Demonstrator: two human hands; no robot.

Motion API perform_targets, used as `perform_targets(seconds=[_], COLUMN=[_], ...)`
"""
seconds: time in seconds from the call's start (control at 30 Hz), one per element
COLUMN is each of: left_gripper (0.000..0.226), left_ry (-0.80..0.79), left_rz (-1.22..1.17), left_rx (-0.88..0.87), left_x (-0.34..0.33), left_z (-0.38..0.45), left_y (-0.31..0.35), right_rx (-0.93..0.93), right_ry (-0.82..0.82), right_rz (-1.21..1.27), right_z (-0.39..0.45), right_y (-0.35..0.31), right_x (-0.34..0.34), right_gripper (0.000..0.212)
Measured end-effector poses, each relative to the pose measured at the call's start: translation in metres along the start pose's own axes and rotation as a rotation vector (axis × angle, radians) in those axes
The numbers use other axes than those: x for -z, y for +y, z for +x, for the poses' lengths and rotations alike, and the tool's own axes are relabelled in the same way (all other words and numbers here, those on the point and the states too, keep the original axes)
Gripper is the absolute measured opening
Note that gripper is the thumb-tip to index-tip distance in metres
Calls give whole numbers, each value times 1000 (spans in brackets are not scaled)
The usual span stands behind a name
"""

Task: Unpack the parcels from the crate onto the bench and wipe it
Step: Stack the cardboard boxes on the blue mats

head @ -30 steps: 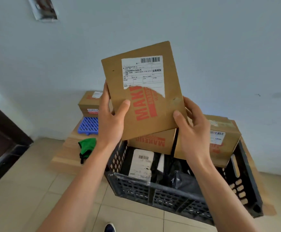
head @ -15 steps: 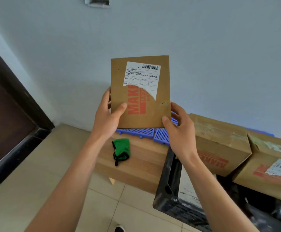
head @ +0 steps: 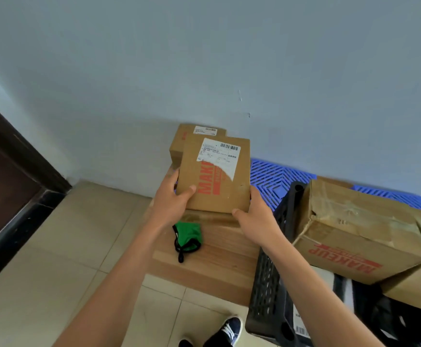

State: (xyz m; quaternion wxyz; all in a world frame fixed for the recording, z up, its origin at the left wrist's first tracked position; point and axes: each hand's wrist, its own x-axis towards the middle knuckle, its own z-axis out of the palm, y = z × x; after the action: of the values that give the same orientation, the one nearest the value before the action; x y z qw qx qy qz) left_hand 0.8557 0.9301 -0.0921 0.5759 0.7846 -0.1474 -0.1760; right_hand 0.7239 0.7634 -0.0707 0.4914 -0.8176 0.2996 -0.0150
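Observation:
I hold a flat brown cardboard parcel (head: 219,181) with a white shipping label and red lettering, low over the left end of the wooden bench (head: 219,256). My left hand (head: 172,199) grips its left edge and my right hand (head: 254,216) grips its lower right corner. Just behind it a second brown parcel (head: 192,136) sits on the bench against the wall. A green cloth (head: 188,236) with a black cord lies on the bench beneath my hands. At the right stands the black plastic crate (head: 269,279), holding more brown boxes (head: 354,234).
Blue plastic grid mats (head: 272,179) lie on the bench's far side along the pale wall. A dark door frame (head: 16,186) runs down the left. Beige floor tiles (head: 61,259) spread below, and my shoe (head: 227,331) shows at the bottom edge.
Both hands carried the parcel from above the crate leftward and down onto the bench's left end, in front of the parcel by the wall. My view swung left and down with it.

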Motion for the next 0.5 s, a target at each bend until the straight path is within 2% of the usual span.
perform_targets(seconds=[0.13,0.27,0.5], left_gripper=[42,47,43], left_ry=[-49,-54,-74], left_rz=[-3,30,21], left_rx=[96,174,219], left_x=[-3,6,27], left_z=[17,32,71], left_y=[-28,-52,-86], right_rx=[-111,-201,-250], right_ry=[-102,-175,-191], right_rz=[-42,-44,-14], right_z=[28,49,80], right_y=[14,20,22], right_x=[-16,-40,-80], right_gripper=[54,62,65])
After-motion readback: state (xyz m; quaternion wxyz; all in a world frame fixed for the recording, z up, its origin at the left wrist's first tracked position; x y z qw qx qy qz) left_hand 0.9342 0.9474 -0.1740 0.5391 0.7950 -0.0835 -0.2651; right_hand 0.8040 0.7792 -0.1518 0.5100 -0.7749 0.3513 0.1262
